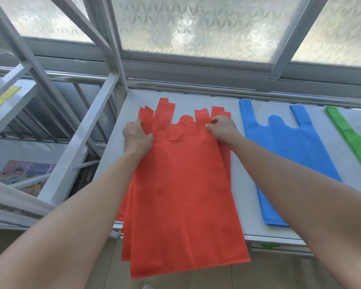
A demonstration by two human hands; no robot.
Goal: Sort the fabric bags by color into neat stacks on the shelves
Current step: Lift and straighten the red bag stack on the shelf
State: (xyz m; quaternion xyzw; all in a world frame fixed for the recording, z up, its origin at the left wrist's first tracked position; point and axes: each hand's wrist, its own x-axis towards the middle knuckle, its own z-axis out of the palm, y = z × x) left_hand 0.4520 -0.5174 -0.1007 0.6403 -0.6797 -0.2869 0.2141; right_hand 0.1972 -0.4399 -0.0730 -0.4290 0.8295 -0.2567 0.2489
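Observation:
A stack of red fabric bags [181,184] lies on the white shelf [244,197], handles toward the window, its lower end hanging over the shelf's front edge. My left hand [137,138] grips the stack's left edge near the handles. At the right handle my right hand [222,129] pinches the fabric. To the right of the red stack lies a blue bag [288,151], flat on the shelf. A green bag [356,140] lies at the far right, partly cut off by the frame.
Grey metal shelf posts and a diagonal brace [81,142] stand left of the red stack. Yellow bags [2,99] lie on a higher shelf at the far left. Frosted window panes [196,28] run behind the shelf. Something green [268,245] shows on a lower shelf.

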